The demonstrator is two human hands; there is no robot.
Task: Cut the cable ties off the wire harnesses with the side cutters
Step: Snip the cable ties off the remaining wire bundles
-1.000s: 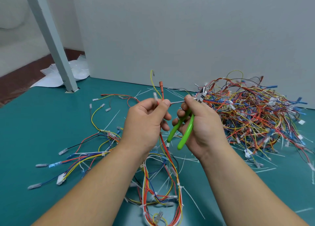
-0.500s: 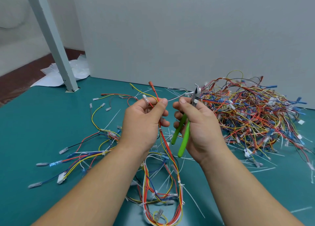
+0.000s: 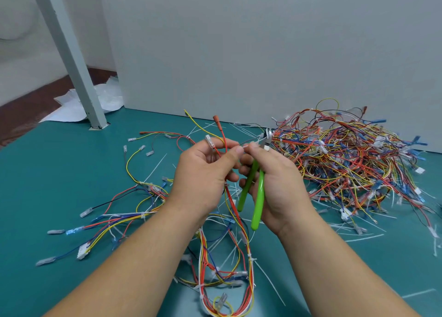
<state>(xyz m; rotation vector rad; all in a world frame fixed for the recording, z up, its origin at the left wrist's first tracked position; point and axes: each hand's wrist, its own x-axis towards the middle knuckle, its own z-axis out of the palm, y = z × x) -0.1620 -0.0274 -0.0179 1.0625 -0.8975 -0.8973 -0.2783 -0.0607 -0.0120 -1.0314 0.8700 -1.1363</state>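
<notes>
Side cutters [image 3: 259, 197] with green handles, upright in the right hand [image 3: 277, 182], whose fingers are wrapped round both handles. The metal head sticks out above the fist and points away from the person; whether its blades are parted cannot be told. Just left of the cutters, the left hand [image 3: 203, 171] pinches the upper wires of a harness [image 3: 202, 249] between thumb and fingers. The two hands are close together, fingertips almost meeting. A short white cable tie [image 3: 245, 146] shows between them, beside the cutter head; which hand holds it is unclear. Above the left hand, a red wire and a yellow wire stand free. Below the cutters, the rest of the held harness hangs down to the teal table [image 3: 47, 173] and loops toward the near edge, several white ties on it. Right of the cutters lies a large tangled pile of harnesses [image 3: 346, 161], red, yellow, blue and orange. Left of the cutters a spread-out harness [image 3: 134, 215] lies flat. Loose white tie strips [image 3: 361, 239] are scattered around and below the pile. Beyond the cutters stands a grey wall panel [image 3: 263, 53]; far left of them, a slanting grey post [image 3: 71, 61] with crumpled white sheeting [image 3: 69, 108] at its foot.
</notes>
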